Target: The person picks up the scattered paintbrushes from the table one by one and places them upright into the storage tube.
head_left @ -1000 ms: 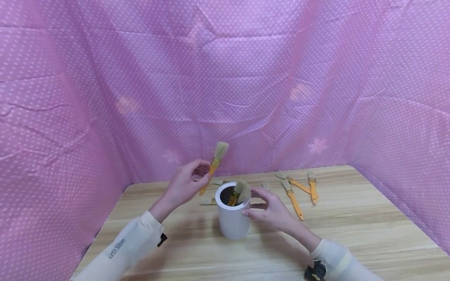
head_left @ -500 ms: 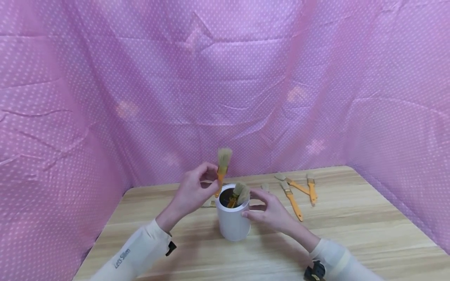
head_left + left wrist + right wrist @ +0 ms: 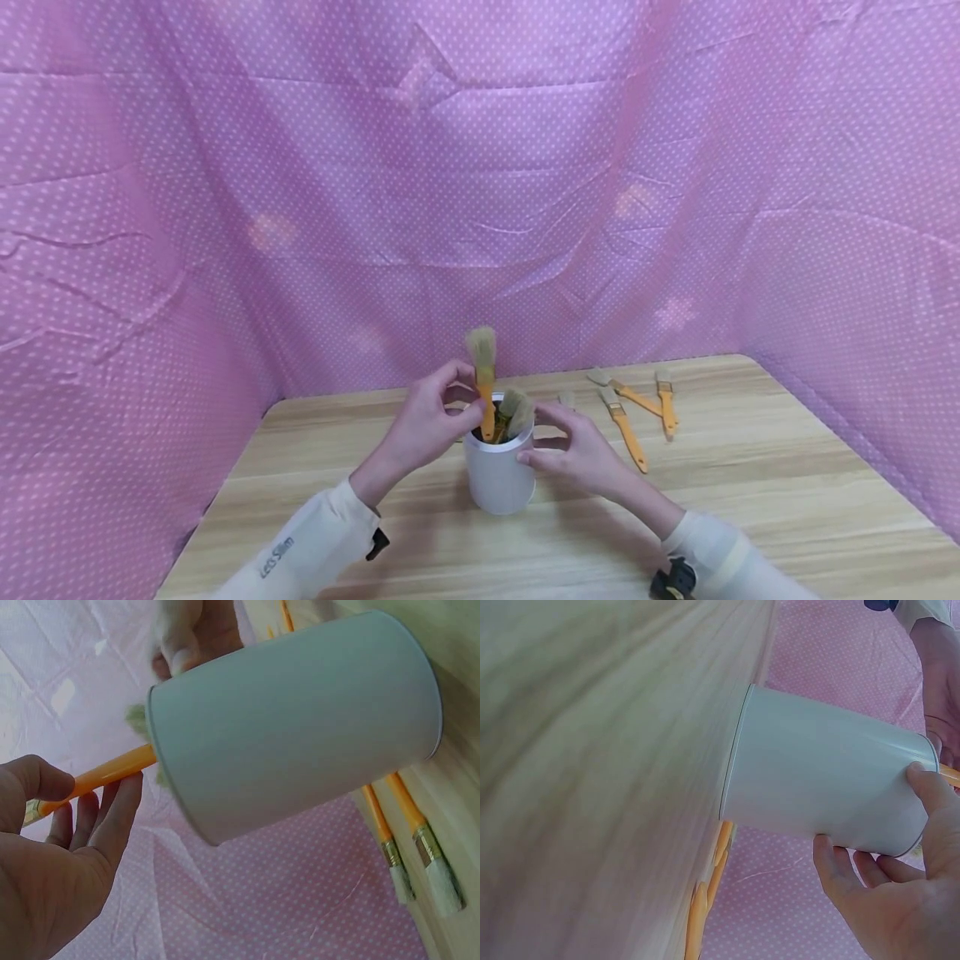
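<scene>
A white cylindrical can (image 3: pixel 501 482) stands upright on the wooden table, with several bristle-up paintbrushes (image 3: pixel 516 410) inside it. My left hand (image 3: pixel 438 421) pinches another paintbrush (image 3: pixel 482 346) by its orange handle, bristles up. In the left wrist view, the lower end of that orange handle (image 3: pixel 124 765) passes behind the can's rim. My right hand (image 3: pixel 581 454) grips the can's right side near the top, its thumb and fingers spread around the wall, as the right wrist view shows. The lower ends of the brushes in the can are hidden.
Several loose paintbrushes lie on the right of the table, one of them an orange-handled brush (image 3: pixel 626 437) in front. Two more brushes (image 3: pixel 439 881) lie past the can in the left wrist view. Pink dotted cloth (image 3: pixel 480 208) hangs along the table's far edge.
My left hand has moved right with its paintbrush, from left of the can to over its mouth, and the brush has come upright and lower. The right hand has kept its hold.
</scene>
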`<state>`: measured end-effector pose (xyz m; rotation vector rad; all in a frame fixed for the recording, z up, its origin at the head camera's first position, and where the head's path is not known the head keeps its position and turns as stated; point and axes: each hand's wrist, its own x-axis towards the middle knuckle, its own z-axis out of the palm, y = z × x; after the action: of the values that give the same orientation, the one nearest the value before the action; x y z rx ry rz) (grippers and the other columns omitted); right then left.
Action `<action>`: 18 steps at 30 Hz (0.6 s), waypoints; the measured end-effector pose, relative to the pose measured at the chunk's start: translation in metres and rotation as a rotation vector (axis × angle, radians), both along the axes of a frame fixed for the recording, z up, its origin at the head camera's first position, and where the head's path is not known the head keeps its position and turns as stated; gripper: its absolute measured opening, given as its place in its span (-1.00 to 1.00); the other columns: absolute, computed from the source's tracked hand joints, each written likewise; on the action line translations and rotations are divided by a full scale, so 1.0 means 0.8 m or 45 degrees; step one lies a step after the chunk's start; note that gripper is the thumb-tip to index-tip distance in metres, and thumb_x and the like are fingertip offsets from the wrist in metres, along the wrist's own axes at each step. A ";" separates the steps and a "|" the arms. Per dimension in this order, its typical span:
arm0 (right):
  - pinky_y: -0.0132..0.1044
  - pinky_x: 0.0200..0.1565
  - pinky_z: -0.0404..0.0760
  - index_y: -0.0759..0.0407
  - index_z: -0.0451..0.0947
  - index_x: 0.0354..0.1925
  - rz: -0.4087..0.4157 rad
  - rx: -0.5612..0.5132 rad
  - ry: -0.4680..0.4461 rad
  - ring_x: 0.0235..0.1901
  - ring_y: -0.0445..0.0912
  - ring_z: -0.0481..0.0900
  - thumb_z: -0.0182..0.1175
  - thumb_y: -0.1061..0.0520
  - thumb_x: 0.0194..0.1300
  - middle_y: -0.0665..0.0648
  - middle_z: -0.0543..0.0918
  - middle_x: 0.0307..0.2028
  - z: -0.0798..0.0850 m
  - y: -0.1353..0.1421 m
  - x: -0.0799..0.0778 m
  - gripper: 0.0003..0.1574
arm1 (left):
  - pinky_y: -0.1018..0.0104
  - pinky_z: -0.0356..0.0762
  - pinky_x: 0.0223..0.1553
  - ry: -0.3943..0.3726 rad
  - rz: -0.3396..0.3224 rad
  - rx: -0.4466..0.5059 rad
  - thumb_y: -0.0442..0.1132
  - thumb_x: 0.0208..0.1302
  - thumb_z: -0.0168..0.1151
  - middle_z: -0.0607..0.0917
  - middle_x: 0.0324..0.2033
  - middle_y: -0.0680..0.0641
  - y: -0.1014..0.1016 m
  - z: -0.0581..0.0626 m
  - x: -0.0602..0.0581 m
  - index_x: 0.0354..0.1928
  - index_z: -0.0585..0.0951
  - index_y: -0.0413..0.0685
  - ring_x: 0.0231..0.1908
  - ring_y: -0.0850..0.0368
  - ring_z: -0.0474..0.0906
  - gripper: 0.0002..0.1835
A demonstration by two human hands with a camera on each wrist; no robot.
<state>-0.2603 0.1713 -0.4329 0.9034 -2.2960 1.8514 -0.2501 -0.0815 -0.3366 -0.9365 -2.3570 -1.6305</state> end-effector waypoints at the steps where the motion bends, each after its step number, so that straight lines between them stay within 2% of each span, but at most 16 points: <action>1: 0.09 0.13 0.60 0.04 0.44 0.39 -0.001 0.000 -0.001 0.25 0.08 0.48 0.55 0.07 0.16 0.08 0.52 0.26 0.000 0.000 0.000 -0.13 | 0.21 0.73 -0.17 -0.004 -0.001 0.005 -0.46 0.29 0.32 0.66 -0.11 -0.10 0.002 -0.002 0.000 -0.03 0.59 -0.10 -0.11 0.02 0.69 -0.75; 12: 0.08 0.13 0.60 0.06 0.42 0.41 0.015 -0.007 0.025 0.24 0.09 0.48 0.54 0.11 0.18 0.09 0.52 0.26 0.002 0.000 0.000 -0.12 | 0.21 0.72 -0.15 -0.014 -0.039 -0.011 -0.49 0.28 0.28 0.65 -0.15 -0.10 0.013 -0.022 -0.001 0.00 0.58 -0.09 -0.14 0.04 0.69 -0.71; 18: 0.02 0.13 0.61 -0.01 0.43 0.40 0.006 -0.001 0.014 0.24 0.04 0.48 0.55 0.10 0.17 0.04 0.53 0.26 0.000 0.000 0.000 -0.12 | 0.23 0.71 -0.16 0.003 -0.026 -0.014 -0.51 0.26 0.28 0.66 -0.17 -0.08 0.016 -0.030 0.001 0.00 0.60 -0.09 -0.18 0.09 0.69 -0.69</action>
<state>-0.2603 0.1716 -0.4328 0.9172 -2.2888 1.8442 -0.2489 -0.0686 -0.3606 -0.9676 -2.3647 -1.6245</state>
